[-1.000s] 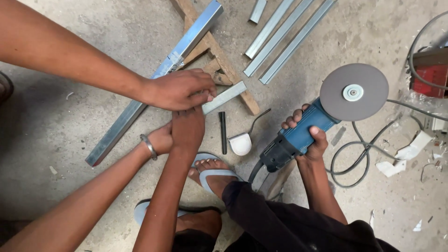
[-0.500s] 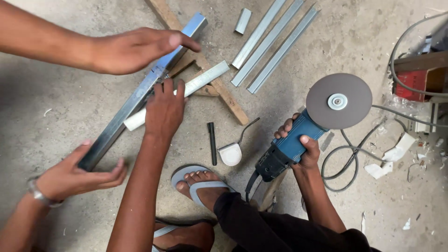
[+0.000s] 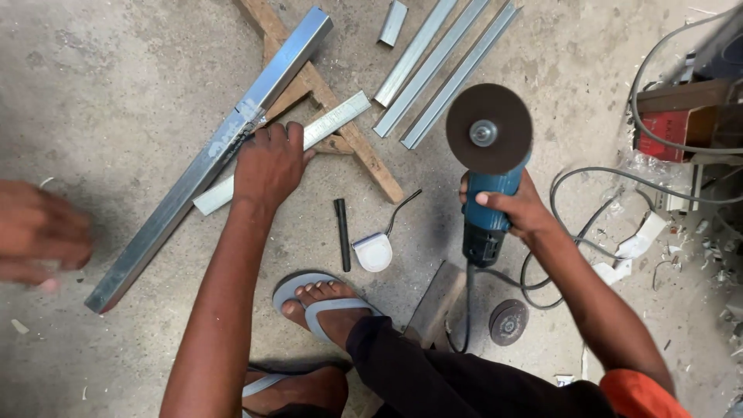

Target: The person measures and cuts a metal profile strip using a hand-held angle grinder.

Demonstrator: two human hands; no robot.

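Observation:
My left hand [image 3: 268, 164] lies palm down on a flat metal strip [image 3: 334, 121] and touches the long square steel tube [image 3: 203, 164] that rests slanted across a wooden frame [image 3: 352, 138] on the concrete floor. My right hand [image 3: 517, 205] grips the blue body of an angle grinder [image 3: 489, 193], whose dark cutting disc [image 3: 489, 128] faces up. Another person's hand [image 3: 39, 232] is blurred at the left edge, apart from the tube.
Several metal channel pieces [image 3: 437, 66] lie at the top. A black rod [image 3: 343, 234], a white tape-like tool [image 3: 374, 251] and a spare disc [image 3: 508, 321] lie near my sandalled foot [image 3: 321, 306]. Grey cables [image 3: 611, 186] and a red box [image 3: 664, 133] sit at the right.
The other person's hands have left the tube; one has gone out of view, one has pulled back to the left edge. My right hand has brought the grinder leftward, nearer the wooden frame.

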